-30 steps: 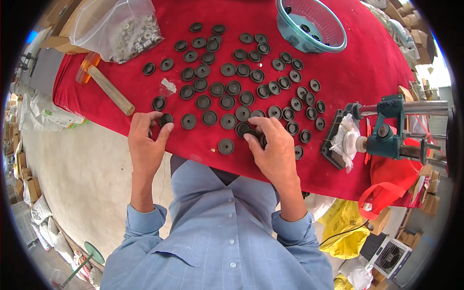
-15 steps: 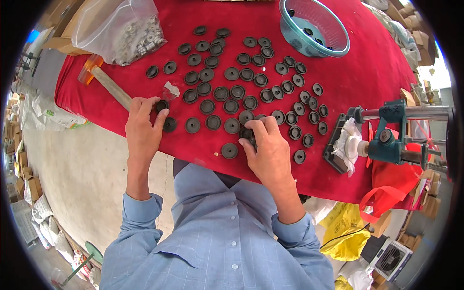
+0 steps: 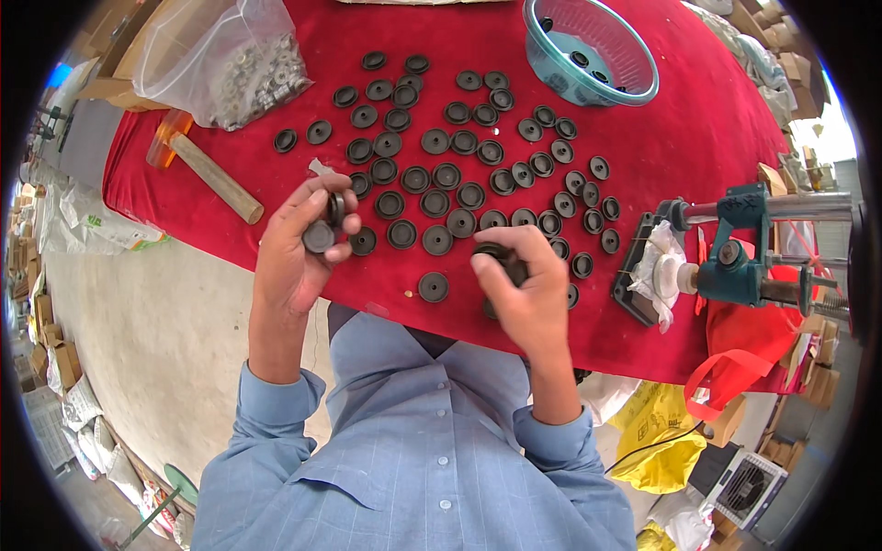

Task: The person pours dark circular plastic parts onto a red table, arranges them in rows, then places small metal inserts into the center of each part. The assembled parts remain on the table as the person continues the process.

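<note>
Several round black discs (image 3: 446,175) with raised rims and small centre knobs lie spread over a red cloth (image 3: 726,138). My left hand (image 3: 296,241) is lifted at the near left, its fingers curled round a couple of black discs (image 3: 319,236). Near the front edge, my right hand (image 3: 528,283) grips a black disc (image 3: 493,251) between thumb and fingers. More dark pieces seem to be under that palm, though the fingers hide how many. A single disc (image 3: 433,286) lies on the cloth between the two hands.
A mallet (image 3: 216,179) with an orange head and a clear bag of small metal parts (image 3: 262,78) lie at left. At the far right stands a blue-green basket (image 3: 593,55) holding some discs. A green hand press (image 3: 735,248) stands right, beside a red bag (image 3: 735,363).
My left hand has picked up discs from the left edge and turned palm-up, moving slightly right. The right hand has shifted a little right and nearer, with dark pieces in its grip.
</note>
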Motion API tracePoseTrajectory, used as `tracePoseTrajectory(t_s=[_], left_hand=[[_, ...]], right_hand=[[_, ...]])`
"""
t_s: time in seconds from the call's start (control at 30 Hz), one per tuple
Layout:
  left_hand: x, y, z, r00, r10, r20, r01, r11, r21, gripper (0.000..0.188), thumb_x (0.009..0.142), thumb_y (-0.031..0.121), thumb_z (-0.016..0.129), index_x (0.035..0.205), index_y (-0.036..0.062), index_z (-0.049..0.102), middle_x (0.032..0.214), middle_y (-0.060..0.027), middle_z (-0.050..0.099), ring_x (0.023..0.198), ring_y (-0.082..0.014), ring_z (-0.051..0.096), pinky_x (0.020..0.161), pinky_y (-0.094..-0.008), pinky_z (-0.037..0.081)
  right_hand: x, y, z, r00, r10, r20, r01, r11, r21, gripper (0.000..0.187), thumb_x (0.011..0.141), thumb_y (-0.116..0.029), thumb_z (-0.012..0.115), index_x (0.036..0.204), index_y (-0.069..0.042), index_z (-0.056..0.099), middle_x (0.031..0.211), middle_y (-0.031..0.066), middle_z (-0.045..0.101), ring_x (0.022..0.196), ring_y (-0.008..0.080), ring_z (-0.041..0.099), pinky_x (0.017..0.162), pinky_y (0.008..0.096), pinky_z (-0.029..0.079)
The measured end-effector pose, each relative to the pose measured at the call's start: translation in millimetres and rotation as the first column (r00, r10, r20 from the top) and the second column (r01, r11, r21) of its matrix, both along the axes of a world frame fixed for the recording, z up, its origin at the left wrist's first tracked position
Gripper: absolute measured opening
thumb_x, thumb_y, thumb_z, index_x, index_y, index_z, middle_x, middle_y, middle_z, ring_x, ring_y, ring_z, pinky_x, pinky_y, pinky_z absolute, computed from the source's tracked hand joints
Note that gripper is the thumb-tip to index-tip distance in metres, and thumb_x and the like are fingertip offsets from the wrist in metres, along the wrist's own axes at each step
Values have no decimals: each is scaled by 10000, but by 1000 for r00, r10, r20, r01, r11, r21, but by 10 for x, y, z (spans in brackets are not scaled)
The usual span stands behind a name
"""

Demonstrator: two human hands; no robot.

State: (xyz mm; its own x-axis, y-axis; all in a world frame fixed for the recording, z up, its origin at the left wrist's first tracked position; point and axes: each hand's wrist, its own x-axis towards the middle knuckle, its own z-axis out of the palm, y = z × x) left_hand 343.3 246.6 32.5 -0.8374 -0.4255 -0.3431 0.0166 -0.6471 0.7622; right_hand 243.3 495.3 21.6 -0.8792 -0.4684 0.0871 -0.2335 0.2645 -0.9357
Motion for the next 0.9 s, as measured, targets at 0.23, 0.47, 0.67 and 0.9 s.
tracePoseTrajectory(t_s=[0.23,0.47,0.67,0.9], left_hand=[[-69,193,-151,978,-171,120,201,616,-762,217,939,80,807,1128,29,712,918,-28,596,779,-118,577,628,-279,442],[-165,352,-203,959,-137,248,245,-37,-969,369,780,44,883,1114,46,727,958,-97,577,853,-280,627,728,-399,513],[-232,341,-172,952,-201,232,227,-46,-973,353,791,8,867,1074,31,657,976,-95,601,876,-259,644,752,-384,525],[-180,193,-184,1000,10,28,17,599,-800,162,967,110,827,1050,49,702,877,75,627,761,-22,534,681,-201,436]], right_hand=[[-352,650,46,725,238,646,347,684,-642,308,1071,-206,647,1325,-32,637,1198,148,724,1036,218,757,607,240,551],[-567,1004,100,815,167,555,322,666,-673,157,1072,-183,682,1134,-41,710,1066,88,712,902,129,702,566,204,477],[-473,878,141,954,-263,143,272,961,-51,164,969,-111,780,1108,-24,782,895,25,723,762,125,679,648,286,503],[-355,707,-83,905,-101,-412,305,830,467,347,816,-196,903,1112,-87,759,948,111,645,831,306,683,743,430,559]])
